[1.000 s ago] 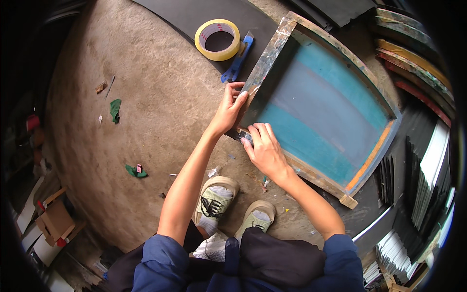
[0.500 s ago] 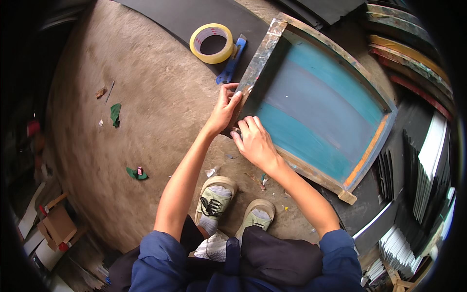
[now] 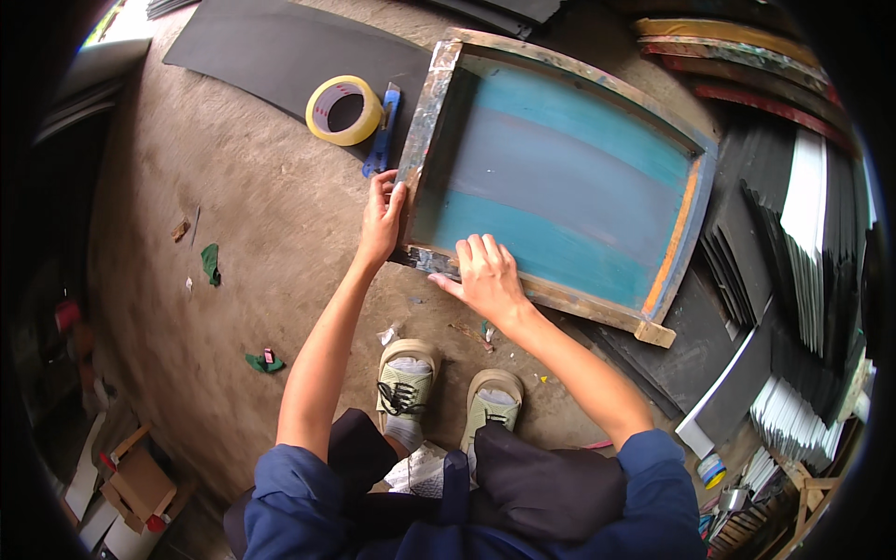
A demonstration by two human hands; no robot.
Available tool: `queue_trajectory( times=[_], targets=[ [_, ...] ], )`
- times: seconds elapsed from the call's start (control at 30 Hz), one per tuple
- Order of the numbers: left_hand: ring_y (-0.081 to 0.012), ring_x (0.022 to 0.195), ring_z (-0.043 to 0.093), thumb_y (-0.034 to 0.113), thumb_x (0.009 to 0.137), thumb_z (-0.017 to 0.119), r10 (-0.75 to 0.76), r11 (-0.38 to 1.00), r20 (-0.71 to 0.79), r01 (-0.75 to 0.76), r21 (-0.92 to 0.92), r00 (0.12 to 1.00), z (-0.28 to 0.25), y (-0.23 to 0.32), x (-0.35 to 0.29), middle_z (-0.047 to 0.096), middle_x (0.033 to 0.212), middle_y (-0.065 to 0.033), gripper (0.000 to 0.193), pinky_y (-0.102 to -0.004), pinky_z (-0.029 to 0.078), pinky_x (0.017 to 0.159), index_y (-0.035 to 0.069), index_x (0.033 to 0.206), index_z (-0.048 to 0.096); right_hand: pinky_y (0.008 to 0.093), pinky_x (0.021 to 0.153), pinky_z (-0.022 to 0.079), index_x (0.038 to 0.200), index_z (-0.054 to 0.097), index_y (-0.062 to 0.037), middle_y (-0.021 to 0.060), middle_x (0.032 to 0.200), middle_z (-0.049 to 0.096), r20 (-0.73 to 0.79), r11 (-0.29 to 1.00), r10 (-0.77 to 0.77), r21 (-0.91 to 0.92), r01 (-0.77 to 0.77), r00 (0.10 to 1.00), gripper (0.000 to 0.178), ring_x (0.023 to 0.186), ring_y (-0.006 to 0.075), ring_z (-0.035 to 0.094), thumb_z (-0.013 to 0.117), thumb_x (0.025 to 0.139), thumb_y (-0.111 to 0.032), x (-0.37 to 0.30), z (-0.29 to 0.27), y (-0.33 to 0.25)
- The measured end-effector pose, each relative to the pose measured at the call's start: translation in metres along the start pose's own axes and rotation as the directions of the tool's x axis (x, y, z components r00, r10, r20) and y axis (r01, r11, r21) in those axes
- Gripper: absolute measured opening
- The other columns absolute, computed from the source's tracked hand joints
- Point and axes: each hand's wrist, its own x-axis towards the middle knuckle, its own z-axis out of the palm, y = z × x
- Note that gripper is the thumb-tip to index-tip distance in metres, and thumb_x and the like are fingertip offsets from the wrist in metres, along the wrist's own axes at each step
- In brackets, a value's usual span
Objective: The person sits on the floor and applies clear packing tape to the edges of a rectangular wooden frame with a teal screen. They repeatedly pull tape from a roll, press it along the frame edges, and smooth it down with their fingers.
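A wooden screen-printing frame (image 3: pixel 686 233) with a teal and grey mesh lies in front of me, its bars stained with old paint. My left hand (image 3: pixel 381 219) is closed round its left bar near the close corner, thumb on the upper side. Over the near bar, to the right of that corner, my right hand (image 3: pixel 490 277) curls its fingers across the inner edge, with the thumb along the outside. Just beyond my left hand lie a blue utility knife (image 3: pixel 381 131) and a roll of clear yellowish tape (image 3: pixel 317 105).
A black sheet (image 3: pixel 252 42) lies under the tape and knife. Stacked paint-stained frames (image 3: pixel 737 56) stand at the far right, above piles of black and white sheets (image 3: pixel 805 205). Green scraps (image 3: pixel 211 265) litter the concrete floor. At lower left sits a cardboard box (image 3: pixel 140 485).
My right hand has shifted rightward along the near bar, away from the corner. My left hand keeps its grip on the left bar. The whole view has swung, so things appear further left.
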Motion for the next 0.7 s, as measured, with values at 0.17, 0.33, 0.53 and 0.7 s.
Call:
queue_trajectory(
  times=[0.17, 0.33, 0.53, 0.7],
  targets=[
    [-0.0245, 0.096, 0.051, 0.029, 0.085, 0.06, 0.638, 0.411, 0.194, -0.543, 0.733, 0.745, 0.02, 0.044, -0.018, 0.052, 0.1, -0.0086, 0.044, -0.0339, 0.037, 0.091, 0.009, 0.122, 0.046, 0.0346, 0.064, 0.048, 0.082, 0.055, -0.0001, 0.0098, 0.078, 0.053, -0.008, 0.997, 0.049, -0.056, -0.049, 0.999, 0.053, 0.075, 0.0238, 0.053, 0.067, 0.073, -0.051, -0.037, -0.023, 0.033],
    [-0.0217, 0.092, 0.052, 0.036, 0.072, 0.071, 0.261, 0.344, 0.878, -0.888, 0.304, 0.401, 0.008, 0.049, -0.021, 0.053, 0.098, -0.0035, 0.053, -0.0327, 0.044, 0.08, 0.012, 0.114, 0.051, 0.0352, 0.065, 0.049, 0.085, 0.057, 0.0001, 0.0103, 0.08, 0.055, 0.022, 0.994, 0.082, -0.072, -0.081, 0.996, 0.053, 0.075, 0.0242, 0.054, 0.065, 0.075, -0.051, -0.064, -0.042, 0.057],
    [-0.0216, 0.088, 0.053, 0.037, 0.069, 0.073, 0.268, 0.279, 0.865, -0.894, 0.351, 0.423, 0.01, 0.051, -0.023, 0.053, 0.095, -0.0038, 0.046, -0.0346, 0.048, 0.073, 0.011, 0.102, 0.056, 0.0337, 0.063, 0.049, 0.08, 0.053, -0.0002, 0.0089, 0.076, 0.051, 0.013, 0.989, 0.094, -0.119, -0.092, 0.996, 0.055, 0.074, 0.0222, 0.051, 0.063, 0.076, -0.054, -0.101, -0.068, 0.093],
    [-0.0217, 0.089, 0.053, 0.04, 0.072, 0.07, 0.271, 0.277, 0.878, -0.905, 0.322, 0.395, 0.013, 0.057, -0.021, 0.051, 0.093, -0.0046, 0.042, -0.0332, 0.048, 0.074, 0.009, 0.097, 0.056, 0.0345, 0.068, 0.05, 0.084, 0.055, 0.0019, 0.0109, 0.078, 0.052, 0.08, 0.963, 0.161, -0.232, -0.139, 0.984, 0.059, 0.076, 0.0236, 0.053, 0.063, 0.075, -0.055, -0.137, -0.099, 0.121]
  ],
)
